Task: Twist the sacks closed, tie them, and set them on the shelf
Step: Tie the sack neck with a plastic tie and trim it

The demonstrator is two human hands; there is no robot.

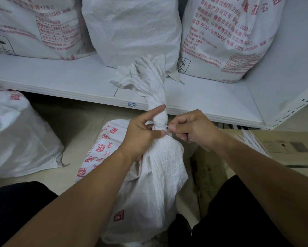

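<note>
A white woven sack with red print stands on the floor between my knees. Its top is twisted into a tight neck that fans out above. My left hand grips the neck from the left, index finger stretched up along it. My right hand pinches a thin white tie at the right side of the neck, fingers curled. The white shelf runs just behind the sack.
Three filled white sacks stand on the shelf, at left, middle and right. Another sack sits on the floor at left. A cardboard box with a bundle of white ties lies at right.
</note>
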